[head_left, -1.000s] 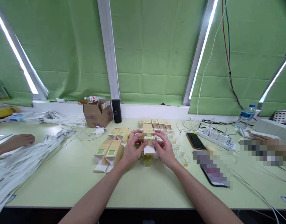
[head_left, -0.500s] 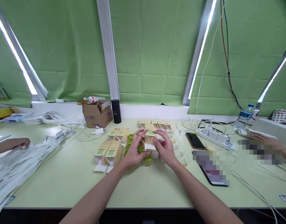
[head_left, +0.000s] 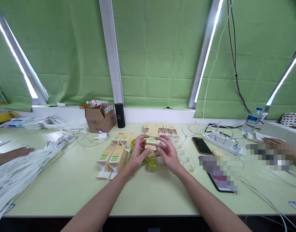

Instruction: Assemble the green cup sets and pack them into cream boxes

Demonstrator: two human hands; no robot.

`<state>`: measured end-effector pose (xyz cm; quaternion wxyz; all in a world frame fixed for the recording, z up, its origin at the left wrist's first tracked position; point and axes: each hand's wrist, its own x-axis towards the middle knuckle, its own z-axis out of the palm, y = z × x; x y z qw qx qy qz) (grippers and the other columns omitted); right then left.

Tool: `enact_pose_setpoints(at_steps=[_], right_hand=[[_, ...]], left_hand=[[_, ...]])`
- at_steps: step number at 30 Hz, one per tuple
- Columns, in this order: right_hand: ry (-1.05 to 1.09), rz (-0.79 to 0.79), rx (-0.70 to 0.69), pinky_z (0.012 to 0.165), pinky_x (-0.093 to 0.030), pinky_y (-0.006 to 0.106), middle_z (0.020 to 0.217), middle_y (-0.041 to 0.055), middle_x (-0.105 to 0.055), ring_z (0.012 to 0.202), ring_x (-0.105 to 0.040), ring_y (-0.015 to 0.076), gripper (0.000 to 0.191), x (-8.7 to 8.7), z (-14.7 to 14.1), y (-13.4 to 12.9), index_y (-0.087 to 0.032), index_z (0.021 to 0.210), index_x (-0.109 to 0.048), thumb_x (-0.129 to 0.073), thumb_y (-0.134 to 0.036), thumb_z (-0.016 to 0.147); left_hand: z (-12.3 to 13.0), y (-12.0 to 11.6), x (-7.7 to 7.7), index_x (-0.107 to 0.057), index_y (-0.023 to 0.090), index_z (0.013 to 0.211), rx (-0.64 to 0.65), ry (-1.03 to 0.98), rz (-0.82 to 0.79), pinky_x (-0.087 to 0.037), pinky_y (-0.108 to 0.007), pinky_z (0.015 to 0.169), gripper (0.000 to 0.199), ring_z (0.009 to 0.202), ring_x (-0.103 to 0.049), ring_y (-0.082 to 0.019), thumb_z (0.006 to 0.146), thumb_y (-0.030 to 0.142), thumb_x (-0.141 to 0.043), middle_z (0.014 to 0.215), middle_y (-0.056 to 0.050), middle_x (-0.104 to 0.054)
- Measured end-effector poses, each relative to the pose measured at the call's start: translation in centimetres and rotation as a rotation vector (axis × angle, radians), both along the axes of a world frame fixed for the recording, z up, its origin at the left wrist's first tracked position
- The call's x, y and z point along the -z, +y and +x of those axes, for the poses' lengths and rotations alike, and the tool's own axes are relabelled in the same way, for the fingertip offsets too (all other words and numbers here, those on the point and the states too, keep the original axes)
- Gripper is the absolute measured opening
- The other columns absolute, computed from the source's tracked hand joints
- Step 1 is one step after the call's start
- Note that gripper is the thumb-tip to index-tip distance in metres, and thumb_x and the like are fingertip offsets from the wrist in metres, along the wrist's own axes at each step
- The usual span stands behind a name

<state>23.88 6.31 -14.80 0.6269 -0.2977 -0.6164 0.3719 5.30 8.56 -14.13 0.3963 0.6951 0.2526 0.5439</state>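
A small tan carton [head_left: 152, 131] with a green window on its face is held between my two hands at the middle of the table. My left hand [head_left: 137, 154] grips its left side, and my right hand [head_left: 169, 154] its right side, thumbs at the near end flap. Just below the carton stands a clear container with green contents [head_left: 152, 165]; more green ones [head_left: 133, 151] are partly hidden behind my left hand. To the left stand several tan cartons [head_left: 118, 158] with white flaps hanging out. Right of my right hand lie clear containers with yellow spots [head_left: 186, 158].
More cartons [head_left: 166, 129] stand at the back. A cardboard box [head_left: 101, 118] and black tumbler [head_left: 120, 115] are back left; white strips [head_left: 39, 167] lie left. Phones [head_left: 202, 146], a power strip [head_left: 222, 141] and cables lie right. Other people's hands [head_left: 22, 151] rest at both sides.
The near flap of the carton in my hands has been folded up; its white inside hung down before, and its tan outside now shows. The person's hand at left has moved slightly right and flattened.
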Motion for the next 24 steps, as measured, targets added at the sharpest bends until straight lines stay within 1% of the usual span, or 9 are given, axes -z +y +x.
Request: enact_pose_setpoints(at_steps=[3,9,16,21,24], right_hand=[[-0.013,-0.007,-0.009,0.092,-0.064,0.041,0.148,0.0098,-0.038,0.092,-0.069,0.0163,0.044,0.02,0.01,-0.09,-0.033,0.131,-0.068,-0.073,-0.054,0.092],[-0.032,0.019,-0.039,0.096,-0.063,0.042,0.150,0.0089,-0.034,0.094,-0.070,0.0160,0.042,0.04,-0.08,-0.37,-0.034,0.133,-0.066,-0.072,-0.049,0.095],[-0.046,0.032,-0.025,0.090,-0.064,0.039,0.149,0.0093,-0.035,0.093,-0.071,0.0156,0.042,0.25,-0.15,-0.20,-0.034,0.133,-0.067,-0.073,-0.048,0.094],[-0.053,0.034,-0.036,0.092,-0.065,0.040,0.149,0.0091,-0.034,0.095,-0.071,0.0162,0.042,0.47,-0.10,-0.08,-0.035,0.133,-0.066,-0.074,-0.046,0.093],[-0.062,0.025,-0.029,0.092,-0.065,0.040,0.150,0.0092,-0.034,0.096,-0.071,0.0168,0.043,0.60,-0.14,-0.06,-0.035,0.133,-0.066,-0.075,-0.047,0.093]], left_hand=[[0.01,-0.05,-0.05,-0.048,0.027,0.140,0.057,-0.031,-0.046,-0.053,-0.039,0.098,0.053,0.119,-0.061,-0.026,0.095,0.048,-0.067,0.140,-0.013,-0.056],[0.05,-0.13,-0.25,-0.049,0.026,0.135,0.045,-0.068,-0.093,-0.053,-0.038,0.094,0.049,0.117,-0.062,-0.026,0.093,0.046,-0.067,0.134,-0.010,-0.059],[0.05,-0.07,-0.19,-0.048,0.026,0.131,0.042,-0.077,-0.108,-0.052,-0.036,0.091,0.047,0.113,-0.062,-0.025,0.092,0.045,-0.067,0.129,-0.009,-0.060],[0.09,-0.16,-0.33,-0.048,0.027,0.129,0.041,-0.077,-0.102,-0.052,-0.035,0.090,0.044,0.108,-0.062,-0.023,0.093,0.044,-0.066,0.121,-0.007,-0.062],[0.08,-0.03,-0.25,-0.049,0.027,0.129,0.037,-0.082,-0.086,-0.052,-0.035,0.091,0.042,0.109,-0.062,-0.023,0.094,0.042,-0.065,0.121,-0.007,-0.061]])
